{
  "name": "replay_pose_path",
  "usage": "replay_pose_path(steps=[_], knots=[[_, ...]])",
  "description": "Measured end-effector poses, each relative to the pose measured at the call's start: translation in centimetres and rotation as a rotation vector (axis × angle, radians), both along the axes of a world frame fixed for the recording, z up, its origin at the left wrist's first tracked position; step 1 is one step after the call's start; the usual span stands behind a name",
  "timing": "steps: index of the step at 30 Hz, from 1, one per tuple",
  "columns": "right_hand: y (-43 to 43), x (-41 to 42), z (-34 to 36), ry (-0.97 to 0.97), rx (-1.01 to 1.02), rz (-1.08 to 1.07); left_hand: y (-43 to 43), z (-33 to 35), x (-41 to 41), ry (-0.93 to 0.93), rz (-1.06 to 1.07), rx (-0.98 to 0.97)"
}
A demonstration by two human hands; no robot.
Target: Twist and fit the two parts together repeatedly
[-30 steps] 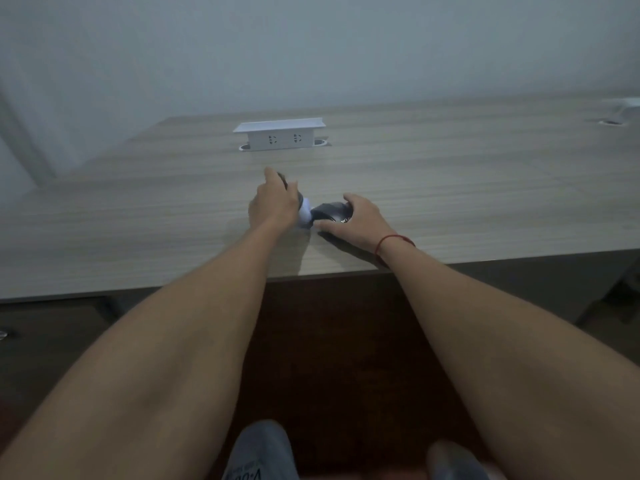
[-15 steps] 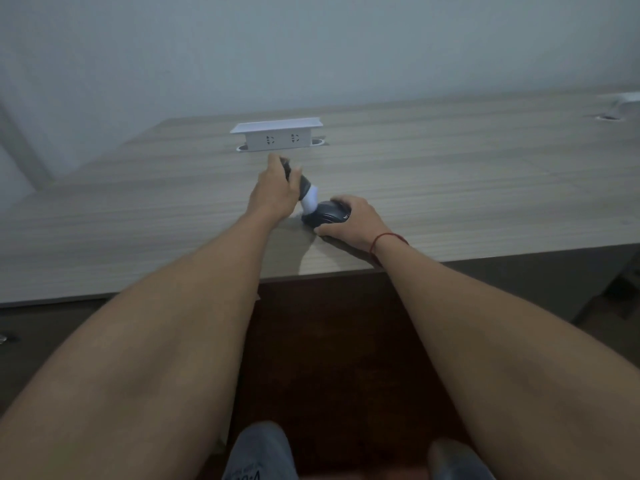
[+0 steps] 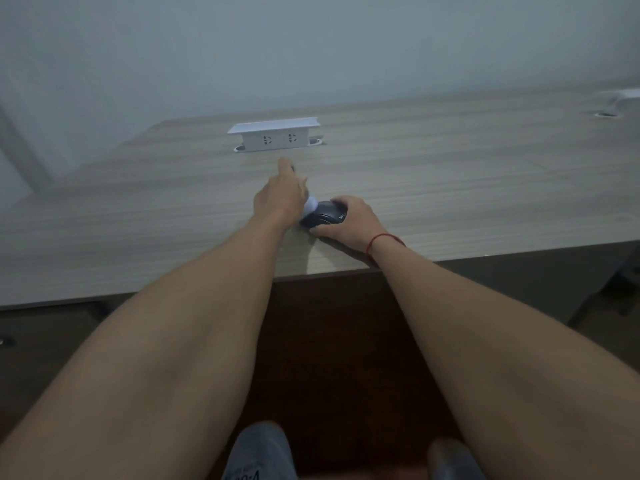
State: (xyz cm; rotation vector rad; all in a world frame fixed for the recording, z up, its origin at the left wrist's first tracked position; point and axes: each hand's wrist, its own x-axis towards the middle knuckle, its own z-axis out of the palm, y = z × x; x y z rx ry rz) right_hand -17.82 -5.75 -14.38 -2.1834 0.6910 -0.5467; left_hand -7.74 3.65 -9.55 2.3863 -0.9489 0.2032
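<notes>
A black computer mouse (image 3: 323, 216) lies near the front edge of the wooden desk (image 3: 450, 188). My right hand (image 3: 349, 220) grips the mouse from its right side, fingers curled over it. My left hand (image 3: 278, 197) holds a dark-handled tool with a white rounded tip (image 3: 310, 204), and the tip touches the mouse's left end. The left index finger stretches forward along the handle, which is mostly hidden by the hand. A red string sits on my right wrist.
A white pop-up socket box (image 3: 273, 135) stands raised from the desk behind my hands. A second white fitting (image 3: 620, 98) sits at the far right corner. Below the desk edge are a dark floor and my knees.
My left hand has shifted slightly forward and back while moving the white tip along the mouse's left end. My right hand has stayed on the mouse.
</notes>
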Motion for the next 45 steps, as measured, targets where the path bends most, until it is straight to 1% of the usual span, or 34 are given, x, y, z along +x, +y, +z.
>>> replay_pose_path(steps=[2, 3, 5, 8, 10, 11, 13, 15, 17, 21, 22, 24, 27, 28, 30, 32, 33, 34, 36, 38, 40, 41, 44, 45], knots=[[0.0, -0.1, -0.1, -0.003, 0.015, -0.006, 0.6, -0.6, 0.7, -0.047, 0.086, 0.093], [-0.1, -0.1, -0.1, -0.006, 0.025, -0.011, 0.9, -0.7, 0.9, -0.059, 0.107, 0.088], [-0.1, 0.0, 0.0, -0.007, 0.028, -0.022, 0.8, -0.5, 0.6, -0.059, 0.095, -0.018], [-0.1, 0.2, -0.1, 0.006, 0.016, -0.026, -0.2, 0.5, -0.6, 0.012, 0.014, -0.266], [0.0, 0.1, -0.1, -0.014, 0.026, -0.022, -0.9, 0.6, -1.0, 0.084, -0.047, -0.338], [0.0, 0.0, -0.1, -0.031, 0.032, -0.02, -1.2, 0.3, -0.9, 0.119, -0.046, -0.326], [-0.1, -0.1, -0.2, -0.048, 0.037, -0.008, -1.1, -0.4, -0.4, 0.166, 0.042, -0.246], [-0.1, -0.1, -0.2, -0.047, 0.043, 0.008, -0.6, -0.9, 0.4, 0.151, 0.162, -0.142], [-0.3, -0.2, -0.1, -0.06, 0.058, 0.015, -0.4, -0.8, 0.9, 0.152, 0.205, -0.123], [-0.4, -0.2, 0.0, -0.087, 0.082, 0.014, -1.1, 0.2, 0.8, 0.281, 0.05, -0.367], [-0.4, -0.2, 0.0, -0.091, 0.088, 0.015, -1.3, 0.2, 0.5, 0.297, 0.025, -0.384], [-0.3, -0.4, 0.0, -0.08, 0.081, 0.028, -1.3, -0.2, -0.1, 0.269, 0.04, -0.319], [-0.1, -0.6, 0.1, -0.065, 0.063, 0.03, -0.7, -0.5, -0.1, 0.067, 0.142, -0.092], [-0.2, -0.7, 0.2, -0.064, 0.061, 0.025, -0.5, -0.4, 0.0, 0.025, 0.153, -0.065], [-0.2, -0.7, 0.2, -0.064, 0.067, 0.022, -0.4, -0.1, 0.4, 0.054, 0.109, -0.131], [-0.2, -0.6, 0.2, -0.065, 0.08, 0.021, -0.7, 0.2, 0.4, 0.177, 0.012, -0.29], [-0.3, -0.5, 0.1, -0.064, 0.085, 0.022, -0.8, 0.2, 0.2, 0.229, -0.023, -0.342], [-0.3, -0.4, 0.1, -0.061, 0.087, 0.024, -0.9, 0.1, 0.0, 0.251, -0.038, -0.347], [-0.2, -0.6, 0.1, -0.057, 0.078, 0.032, -0.8, -0.2, -0.3, 0.191, 0.008, -0.247], [-0.1, -0.7, 0.1, -0.05, 0.075, 0.033, -0.5, -0.6, -0.1, 0.053, 0.103, -0.096], [-0.1, -0.7, 0.2, -0.038, 0.077, 0.03, -0.2, -0.6, 0.4, 0.002, 0.118, -0.074], [-0.1, -0.7, 0.2, -0.036, 0.077, 0.026, -0.2, -0.4, 0.5, 0.027, 0.091, -0.119], [0.0, -0.8, 0.5, -0.042, 0.096, 0.001, -0.9, 0.1, 0.5, 0.257, -0.05, -0.375], [0.1, -0.9, 0.5, -0.042, 0.116, -0.002, -1.0, 0.2, 0.2, 0.307, -0.08, -0.415]])
